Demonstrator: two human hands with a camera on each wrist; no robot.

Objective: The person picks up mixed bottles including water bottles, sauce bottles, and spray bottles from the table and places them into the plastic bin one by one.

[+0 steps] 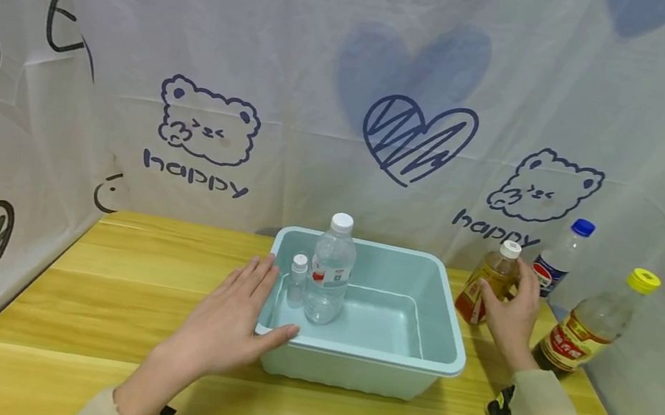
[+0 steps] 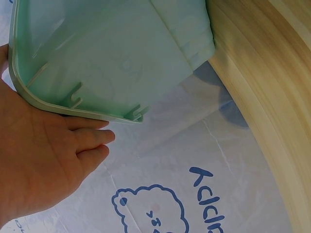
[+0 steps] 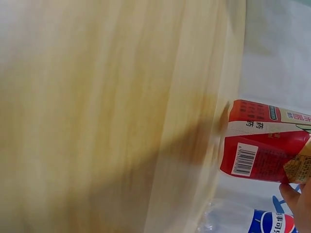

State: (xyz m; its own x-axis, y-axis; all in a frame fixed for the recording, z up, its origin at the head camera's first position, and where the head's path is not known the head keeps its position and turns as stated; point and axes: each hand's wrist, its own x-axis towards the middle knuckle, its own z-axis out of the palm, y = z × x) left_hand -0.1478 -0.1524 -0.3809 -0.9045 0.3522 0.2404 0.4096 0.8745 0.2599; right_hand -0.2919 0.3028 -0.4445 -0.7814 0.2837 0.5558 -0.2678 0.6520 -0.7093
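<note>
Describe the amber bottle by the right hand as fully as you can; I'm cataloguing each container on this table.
The amber bottle is clear plastic holding brownish liquid, with a white screw cap on and a red label bearing a barcode. It stands upright on the wooden table, just right of the light-green tub and in front of a blue-capped cola bottle. The right hand has its fingers against the bottle's side; a full grip cannot be confirmed.

Surface: light wooden table (image 1: 112,318) | Backdrop: white cloth (image 1: 305,51) with blue hearts, bears, "happy" | Light: even
</note>
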